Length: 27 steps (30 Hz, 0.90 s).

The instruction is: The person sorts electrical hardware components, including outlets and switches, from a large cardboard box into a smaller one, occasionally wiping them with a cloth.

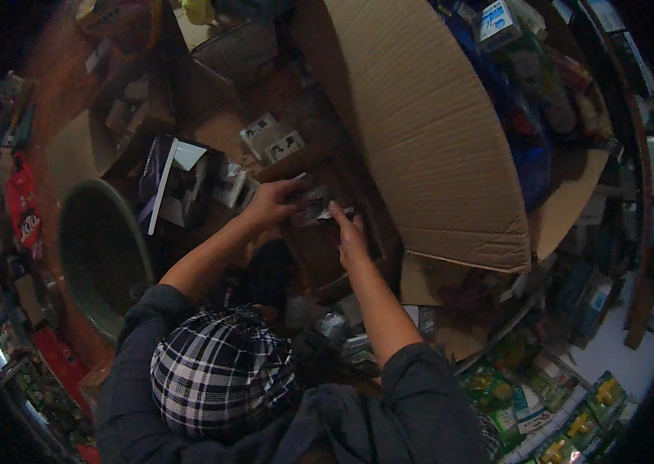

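My left hand [276, 200] and my right hand [350, 232] reach forward at the centre, both on a crinkled clear plastic packet [316, 209] that lies between them. Its contents are too dark and blurred to tell. Just beyond my left hand are small white boxes with dark printed pictures [285, 146], standing by a cardboard edge. Left of that hand, more plastic-wrapped packets [229, 184] lie beside a dark open box with a white edge strip [163, 185].
A large cardboard box flap [437, 145] rises at the right. A round green-grey tub [104, 255] stands at the left, near an open cardboard carton [135, 116]. Shelves with packaged goods [536, 394] line the right side. Plaid cloth [222, 371] covers my knee.
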Each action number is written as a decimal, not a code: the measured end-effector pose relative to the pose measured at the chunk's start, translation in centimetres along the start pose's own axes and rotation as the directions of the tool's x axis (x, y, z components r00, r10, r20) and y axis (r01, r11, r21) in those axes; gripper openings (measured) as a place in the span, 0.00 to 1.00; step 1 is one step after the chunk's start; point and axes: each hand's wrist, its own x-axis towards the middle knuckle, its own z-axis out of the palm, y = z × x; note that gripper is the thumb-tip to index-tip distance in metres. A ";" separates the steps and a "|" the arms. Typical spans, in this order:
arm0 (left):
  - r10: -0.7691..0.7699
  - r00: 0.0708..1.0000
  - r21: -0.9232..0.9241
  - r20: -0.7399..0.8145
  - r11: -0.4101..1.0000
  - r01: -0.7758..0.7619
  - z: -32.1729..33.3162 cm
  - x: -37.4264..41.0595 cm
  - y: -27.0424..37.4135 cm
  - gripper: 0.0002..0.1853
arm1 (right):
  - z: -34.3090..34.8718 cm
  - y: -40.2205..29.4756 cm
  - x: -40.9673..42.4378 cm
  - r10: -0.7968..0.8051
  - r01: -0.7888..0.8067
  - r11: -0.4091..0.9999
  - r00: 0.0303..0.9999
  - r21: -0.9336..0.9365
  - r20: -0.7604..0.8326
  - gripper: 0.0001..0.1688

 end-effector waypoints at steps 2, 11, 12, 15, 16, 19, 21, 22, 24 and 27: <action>0.067 0.992 0.165 0.105 0.983 -0.084 -0.4 -0.3 0.4 0.25 | -0.2 1.4 1.5 -0.049 0.047 0.998 0.998 -0.043 -0.033 0.42; 0.278 0.960 0.862 -0.023 0.493 -0.122 -0.1 -3.6 2.4 0.12 | -2.9 2.1 3.6 -0.001 -0.046 0.922 0.993 -0.385 -0.121 0.32; 0.154 0.988 0.870 0.006 0.486 -0.081 0.2 -3.7 3.0 0.11 | -3.7 3.0 4.5 -0.011 -0.031 0.909 0.995 -0.415 -0.099 0.31; -0.165 0.986 0.879 0.000 0.471 0.079 0.9 -3.6 5.2 0.12 | -2.8 2.4 3.8 -0.096 0.024 0.877 0.987 -0.480 -0.126 0.28; -0.221 0.975 0.862 -0.033 0.488 0.139 1.3 -3.1 5.1 0.13 | -2.5 2.2 3.7 -0.082 0.032 0.890 0.992 -0.455 -0.092 0.28; -0.306 0.947 0.787 -0.098 0.558 0.262 1.8 -2.6 4.7 0.14 | -1.4 0.3 2.6 -0.059 0.050 0.939 0.998 -0.340 -0.017 0.32; -0.283 0.949 0.707 -0.142 0.642 0.297 2.2 -2.8 4.4 0.15 | -0.4 -1.1 1.0 -0.058 0.064 0.975 0.998 -0.211 0.032 0.35; -0.240 0.956 0.656 -0.166 0.697 0.289 2.4 -3.0 4.3 0.15 | -0.2 -1.7 0.5 -0.062 0.071 0.986 0.996 -0.148 0.065 0.37; -0.129 0.971 0.570 -0.202 0.791 0.224 2.9 -3.2 3.8 0.17 | -0.2 -2.3 0.1 -0.084 0.093 0.995 0.980 -0.039 0.178 0.41; 0.034 0.978 0.466 -0.204 0.882 0.066 3.5 -3.4 3.1 0.20 | 0.0 -3.0 -1.6 -0.222 0.244 0.962 0.960 -0.125 0.168 0.42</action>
